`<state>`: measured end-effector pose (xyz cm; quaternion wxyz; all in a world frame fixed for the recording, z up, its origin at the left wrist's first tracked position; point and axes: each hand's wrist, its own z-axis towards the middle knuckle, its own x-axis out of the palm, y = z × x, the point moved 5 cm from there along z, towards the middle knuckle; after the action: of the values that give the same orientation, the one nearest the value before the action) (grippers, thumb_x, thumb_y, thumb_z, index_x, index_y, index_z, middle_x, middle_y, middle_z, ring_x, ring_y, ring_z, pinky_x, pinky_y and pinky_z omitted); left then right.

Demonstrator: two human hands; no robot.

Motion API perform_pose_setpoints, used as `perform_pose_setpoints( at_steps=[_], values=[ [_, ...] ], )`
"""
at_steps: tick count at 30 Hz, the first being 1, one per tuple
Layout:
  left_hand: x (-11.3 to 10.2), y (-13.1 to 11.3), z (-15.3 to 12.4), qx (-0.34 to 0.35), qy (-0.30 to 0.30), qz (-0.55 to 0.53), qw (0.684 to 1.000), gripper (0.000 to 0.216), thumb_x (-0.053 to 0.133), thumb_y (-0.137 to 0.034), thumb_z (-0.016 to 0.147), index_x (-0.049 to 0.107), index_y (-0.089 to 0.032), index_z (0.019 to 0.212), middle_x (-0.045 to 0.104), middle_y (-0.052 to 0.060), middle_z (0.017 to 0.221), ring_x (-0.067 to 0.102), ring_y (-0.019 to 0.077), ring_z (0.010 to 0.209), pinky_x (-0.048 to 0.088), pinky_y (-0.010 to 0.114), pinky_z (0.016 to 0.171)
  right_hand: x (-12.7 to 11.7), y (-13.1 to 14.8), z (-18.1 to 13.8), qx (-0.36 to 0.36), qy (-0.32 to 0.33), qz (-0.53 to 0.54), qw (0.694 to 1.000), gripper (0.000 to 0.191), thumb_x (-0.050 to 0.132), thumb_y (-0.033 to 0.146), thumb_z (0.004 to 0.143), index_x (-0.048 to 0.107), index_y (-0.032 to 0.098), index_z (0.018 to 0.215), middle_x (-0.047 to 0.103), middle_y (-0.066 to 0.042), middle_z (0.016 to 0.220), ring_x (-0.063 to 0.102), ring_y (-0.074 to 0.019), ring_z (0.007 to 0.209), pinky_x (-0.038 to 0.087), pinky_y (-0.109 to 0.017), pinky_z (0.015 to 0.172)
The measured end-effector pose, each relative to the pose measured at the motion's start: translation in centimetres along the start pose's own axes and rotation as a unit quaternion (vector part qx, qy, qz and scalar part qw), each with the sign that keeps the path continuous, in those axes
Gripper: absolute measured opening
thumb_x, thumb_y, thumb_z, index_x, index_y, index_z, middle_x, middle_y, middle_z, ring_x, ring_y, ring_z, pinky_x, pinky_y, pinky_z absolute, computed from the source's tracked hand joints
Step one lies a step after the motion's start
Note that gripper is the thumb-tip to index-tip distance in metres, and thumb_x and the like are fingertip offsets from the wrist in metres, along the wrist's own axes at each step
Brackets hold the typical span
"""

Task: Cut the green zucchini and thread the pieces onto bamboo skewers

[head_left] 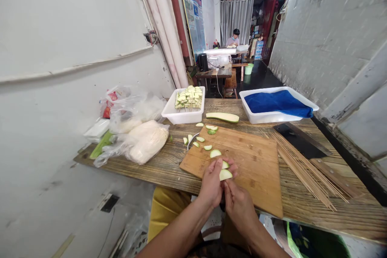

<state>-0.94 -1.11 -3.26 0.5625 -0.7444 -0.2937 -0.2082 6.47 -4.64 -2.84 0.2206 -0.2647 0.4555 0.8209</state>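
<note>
My left hand is closed around pale green-rimmed zucchini slices, held over the near edge of the wooden cutting board. Just below these slices, my right hand is pinched; whatever lies between its fingers is hidden. More zucchini slices are scattered on the board's left part and on the table beside it. A cut length of zucchini lies behind the board. To the right are a bundle of thin bamboo skewers and a cleaver with a wooden handle.
A white tray holds skewered zucchini pieces at the back. Another white tray with blue cloth stands back right. Plastic bags with pale contents crowd the left. A person sits at a far table.
</note>
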Motion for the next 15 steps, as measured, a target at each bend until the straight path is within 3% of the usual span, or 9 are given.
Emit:
perform_pose_setpoints(
  at_steps=[4,7,11,15],
  values=[
    [-0.1,-0.5,0.2,-0.002,0.009,0.011,1.0,0.035,0.06,-0.046,0.074,0.059,-0.013,0.088,0.065,0.01,0.094,0.063,0.0191,0.084,0.052,0.03,0.073,-0.3,-0.2,0.2,-0.014,-0.011,-0.02,1.0,0.036,0.026,0.02,0.092,0.06,0.01,0.089,0.065,-0.009,0.06,0.06,-0.0167,0.049,0.041,-0.024,0.047],
    [-0.5,-2.1,1.0,0.012,-0.017,0.01,1.0,0.04,0.051,-0.052,0.078,0.058,-0.015,0.092,0.065,0.01,0.094,0.063,0.0178,0.082,0.052,0.029,0.068,-0.8,-0.1,0.3,-0.027,-0.01,-0.001,1.0,0.033,0.028,0.02,0.091,0.059,0.013,0.081,0.064,-0.007,0.059,0.059,-0.016,0.049,0.041,-0.024,0.048],
    [-0.6,-3.7,1.7,0.046,-0.025,0.035,0.998,0.027,0.052,-0.043,0.081,0.056,-0.016,0.087,0.065,0.009,0.093,0.063,0.0173,0.081,0.052,0.03,0.071,-1.3,0.3,0.3,-0.034,0.01,0.043,0.998,0.03,0.03,0.019,0.091,0.056,0.017,0.077,0.063,-0.004,0.061,0.059,-0.0138,0.05,0.04,-0.023,0.049],
    [-0.4,-3.4,1.7,0.044,-0.021,0.055,0.997,0.02,0.055,-0.034,0.08,0.055,-0.015,0.081,0.066,0.009,0.087,0.064,0.0183,0.081,0.05,0.03,0.073,-1.4,0.5,0.1,-0.034,0.019,0.059,0.997,0.028,0.03,0.019,0.092,0.055,0.017,0.077,0.063,-0.003,0.062,0.059,-0.0137,0.05,0.041,-0.022,0.049]
  ],
)
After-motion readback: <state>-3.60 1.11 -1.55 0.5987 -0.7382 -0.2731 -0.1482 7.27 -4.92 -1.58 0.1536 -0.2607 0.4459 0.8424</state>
